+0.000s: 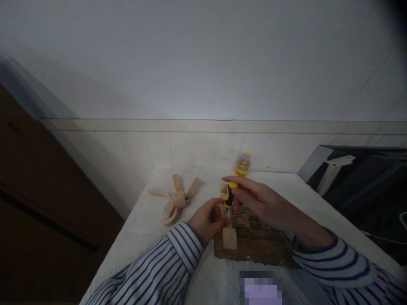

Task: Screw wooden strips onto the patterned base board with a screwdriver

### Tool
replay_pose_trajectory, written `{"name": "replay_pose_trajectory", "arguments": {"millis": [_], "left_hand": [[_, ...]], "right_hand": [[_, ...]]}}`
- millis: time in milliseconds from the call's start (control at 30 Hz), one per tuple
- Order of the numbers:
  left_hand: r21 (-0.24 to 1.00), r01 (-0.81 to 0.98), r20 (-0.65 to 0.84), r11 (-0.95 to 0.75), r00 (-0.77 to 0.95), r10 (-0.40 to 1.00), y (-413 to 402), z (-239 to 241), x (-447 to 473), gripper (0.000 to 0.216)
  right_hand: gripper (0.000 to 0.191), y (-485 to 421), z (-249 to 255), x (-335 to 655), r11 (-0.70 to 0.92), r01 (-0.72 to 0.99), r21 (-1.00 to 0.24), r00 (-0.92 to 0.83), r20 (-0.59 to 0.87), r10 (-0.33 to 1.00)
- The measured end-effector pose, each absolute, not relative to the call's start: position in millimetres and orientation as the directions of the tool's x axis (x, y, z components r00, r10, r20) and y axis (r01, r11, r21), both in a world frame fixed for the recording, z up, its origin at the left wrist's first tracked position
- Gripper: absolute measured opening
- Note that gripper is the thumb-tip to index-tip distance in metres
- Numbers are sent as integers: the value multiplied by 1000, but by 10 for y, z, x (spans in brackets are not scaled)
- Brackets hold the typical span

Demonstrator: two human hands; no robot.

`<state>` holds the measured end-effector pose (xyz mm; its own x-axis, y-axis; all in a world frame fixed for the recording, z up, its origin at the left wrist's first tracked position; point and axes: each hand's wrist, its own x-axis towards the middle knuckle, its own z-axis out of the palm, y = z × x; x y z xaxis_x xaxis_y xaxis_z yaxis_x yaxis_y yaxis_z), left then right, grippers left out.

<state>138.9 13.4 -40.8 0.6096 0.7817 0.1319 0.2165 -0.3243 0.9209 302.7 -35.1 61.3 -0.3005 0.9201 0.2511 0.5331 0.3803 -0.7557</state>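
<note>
My right hand (254, 199) grips a yellow-and-black screwdriver (228, 195), held upright with its tip pointing down. Below the tip is a pale wooden piece (229, 238), lying along the left side of a brown carved wooden board (254, 250). The fingers of my left hand (210, 218) pinch that wooden piece from the left, close to the screwdriver's tip. Whether the tip touches a screw is too small to make out. Dark line patterns cover the board's top, partly hidden under my right hand.
Several pale wooden parts (179, 200), some curved, lie in a loose pile on the white-covered table (133, 241) to the left. A clear-and-yellow bit container (243, 164) stands at the back by the wall. Dark objects (365, 182) are at the right; a blurred patch covers the front.
</note>
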Motion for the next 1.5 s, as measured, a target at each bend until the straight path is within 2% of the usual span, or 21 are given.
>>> {"name": "replay_pose_trajectory", "arguments": {"millis": [233,500,667,1067,1233,1367,1500], "left_hand": [[917,228,131,-327,603,787,121,-364,1393,41],[922,231,115,-312,605,788,122,-357,1395,43],[922,221,125,-318,607,785,136,-400,1396,44],[922,231,117,-312,601,790,125,-377,1394,45],[925,220,119,-309,604,788,116,-361,1398,45],[909,242,131,-339,607,784,121,-356,1391,43],[903,240,143,-356,614,776,131,-364,1382,42]], "right_hand": [[26,-360,650,3018,399,611,-684,-285,280,917],[20,-357,617,2991,359,555,-750,-242,268,933],[16,-356,605,3000,350,565,-747,-226,268,937],[18,-376,634,2968,346,639,-687,-182,302,936],[21,-355,601,2951,371,587,-719,-189,323,927],[33,-358,609,2972,358,576,-735,-236,269,934],[32,-405,669,3003,348,605,-716,-310,191,931]]}}
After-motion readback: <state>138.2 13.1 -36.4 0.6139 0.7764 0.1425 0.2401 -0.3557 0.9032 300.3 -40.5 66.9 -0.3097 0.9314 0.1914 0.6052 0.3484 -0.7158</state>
